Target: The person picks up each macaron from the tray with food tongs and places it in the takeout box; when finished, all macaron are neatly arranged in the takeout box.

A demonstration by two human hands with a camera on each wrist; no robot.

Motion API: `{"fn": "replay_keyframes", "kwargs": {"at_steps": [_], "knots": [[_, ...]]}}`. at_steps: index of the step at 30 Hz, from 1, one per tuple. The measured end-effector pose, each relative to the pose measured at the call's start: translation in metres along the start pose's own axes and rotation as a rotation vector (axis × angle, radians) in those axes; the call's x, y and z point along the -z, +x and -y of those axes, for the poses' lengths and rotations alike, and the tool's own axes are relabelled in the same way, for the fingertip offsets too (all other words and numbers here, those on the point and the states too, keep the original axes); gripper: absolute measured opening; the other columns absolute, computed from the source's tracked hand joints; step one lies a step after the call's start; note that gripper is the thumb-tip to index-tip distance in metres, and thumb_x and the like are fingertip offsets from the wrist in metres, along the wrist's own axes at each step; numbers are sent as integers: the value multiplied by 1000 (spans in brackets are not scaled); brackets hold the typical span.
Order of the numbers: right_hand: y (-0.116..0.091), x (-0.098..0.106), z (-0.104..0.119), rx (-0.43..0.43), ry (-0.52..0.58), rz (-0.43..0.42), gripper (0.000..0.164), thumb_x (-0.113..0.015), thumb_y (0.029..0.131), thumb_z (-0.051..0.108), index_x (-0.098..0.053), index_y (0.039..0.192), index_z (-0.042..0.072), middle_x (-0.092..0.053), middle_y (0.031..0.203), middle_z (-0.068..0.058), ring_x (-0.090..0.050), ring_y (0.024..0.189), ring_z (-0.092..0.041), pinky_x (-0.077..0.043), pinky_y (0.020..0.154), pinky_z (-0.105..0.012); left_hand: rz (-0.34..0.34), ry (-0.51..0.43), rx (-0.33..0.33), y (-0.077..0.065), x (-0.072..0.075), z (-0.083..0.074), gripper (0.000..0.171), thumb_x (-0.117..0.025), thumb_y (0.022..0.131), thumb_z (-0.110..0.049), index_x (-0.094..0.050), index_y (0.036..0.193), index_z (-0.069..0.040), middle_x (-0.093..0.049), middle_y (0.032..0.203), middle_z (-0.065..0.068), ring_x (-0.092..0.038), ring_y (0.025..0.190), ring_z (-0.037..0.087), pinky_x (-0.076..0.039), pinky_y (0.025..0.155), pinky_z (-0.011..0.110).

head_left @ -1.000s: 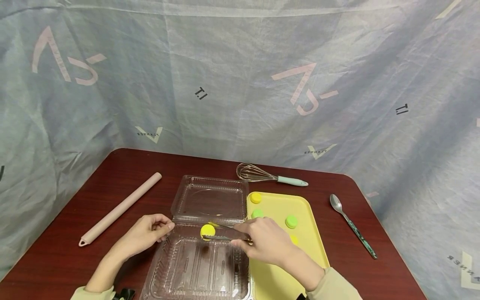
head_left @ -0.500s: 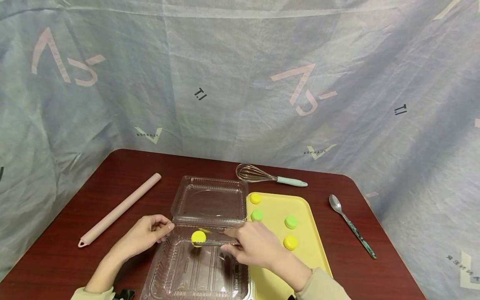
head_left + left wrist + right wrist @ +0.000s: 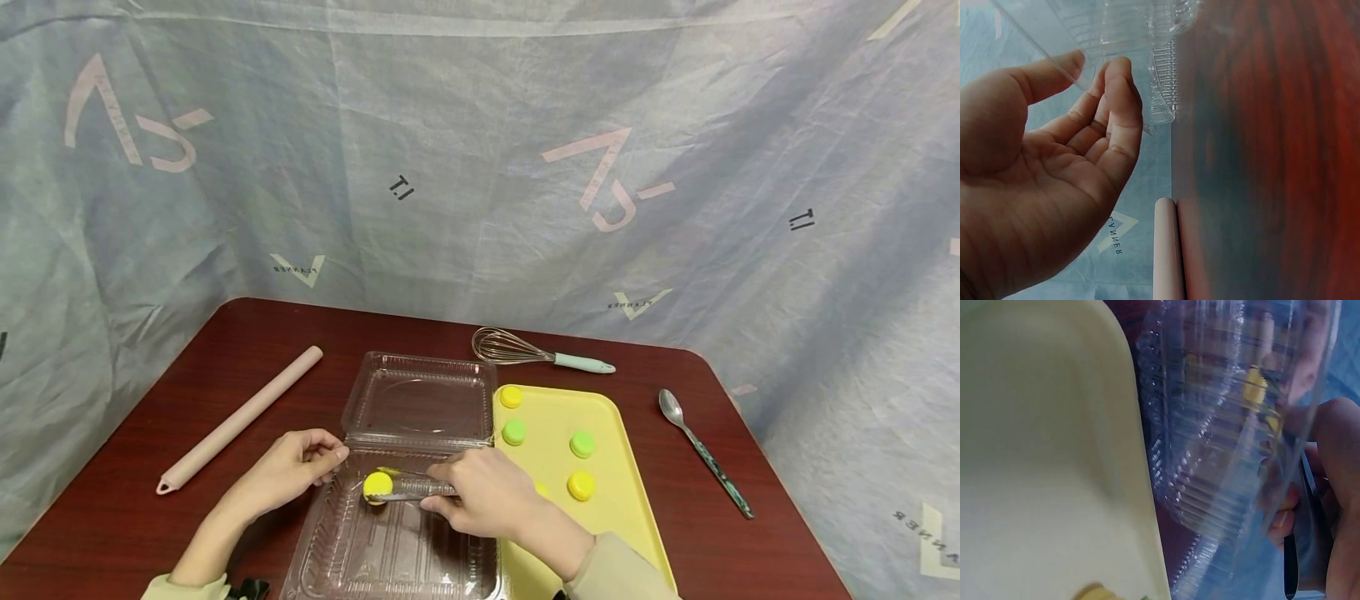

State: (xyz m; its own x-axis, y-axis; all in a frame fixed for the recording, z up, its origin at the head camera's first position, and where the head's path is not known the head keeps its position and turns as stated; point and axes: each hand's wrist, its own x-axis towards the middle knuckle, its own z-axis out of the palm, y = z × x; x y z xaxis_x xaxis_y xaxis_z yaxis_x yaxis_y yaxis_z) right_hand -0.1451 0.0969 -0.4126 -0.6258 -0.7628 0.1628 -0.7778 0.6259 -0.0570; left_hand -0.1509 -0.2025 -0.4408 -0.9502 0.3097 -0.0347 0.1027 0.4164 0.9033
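My right hand (image 3: 491, 492) grips metal tongs (image 3: 416, 495), whose tips hold a yellow macaron (image 3: 377, 487) over the left part of the clear plastic container (image 3: 390, 554). Through the container wall, the right wrist view shows the macaron (image 3: 1255, 387) blurred, with the tongs' handle (image 3: 1310, 550) in the hand. At the container's upper left corner, my left hand (image 3: 288, 462) pinches the rim between thumb and fingers, as its wrist view also shows (image 3: 1066, 162). The container's lid (image 3: 420, 400) lies folded back behind it.
Right of the container lies a yellow tray (image 3: 562, 550) with several yellow and green macarons (image 3: 582, 444), one partly hidden by the right hand. A whisk (image 3: 540, 354) lies behind, a spoon (image 3: 705, 454) to the right, and a pink rolling pin (image 3: 240, 421) to the left.
The right hand has moved left and slightly toward the person, carrying the yellow macaron in the tongs. Macarons on the tray behind it have come into view. The left hand stays put.
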Motion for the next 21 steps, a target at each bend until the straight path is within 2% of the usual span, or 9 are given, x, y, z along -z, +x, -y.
{"fn": "replay_keyframes", "kwargs": {"at_steps": [4,7,15,21], "knots": [[3,-6,2,20,-16,-10,26,-67,94,45,-73,92,20,-60,66,14,-42,51,3,-42,49,-20,4,-6,6,0,0,0,25,-64,99,-19,-66,104,5,-64,83,8,-61,70,18,-54,63,30],[5,-8,4,21,-26,-2,29,-66,94,46,-76,100,18,-64,69,13,-42,50,4,-42,49,-18,7,-6,6,0,0,0,25,-64,99,-19,-66,104,5,-64,84,9,-61,71,19,-54,63,30],[8,-12,8,20,-45,1,28,-69,92,45,-76,98,19,-53,61,15,-33,45,3,-30,42,-15,5,3,1,-1,0,-1,24,-64,99,-19,-66,104,5,-65,84,9,-62,70,18,-54,63,29],[7,-15,7,20,-62,-6,27,-69,91,47,-74,95,20,-52,61,16,-33,45,3,-32,42,-17,5,5,3,0,0,0,24,-64,99,-19,-66,104,5,-65,84,8,-61,71,19,-54,63,30]]}}
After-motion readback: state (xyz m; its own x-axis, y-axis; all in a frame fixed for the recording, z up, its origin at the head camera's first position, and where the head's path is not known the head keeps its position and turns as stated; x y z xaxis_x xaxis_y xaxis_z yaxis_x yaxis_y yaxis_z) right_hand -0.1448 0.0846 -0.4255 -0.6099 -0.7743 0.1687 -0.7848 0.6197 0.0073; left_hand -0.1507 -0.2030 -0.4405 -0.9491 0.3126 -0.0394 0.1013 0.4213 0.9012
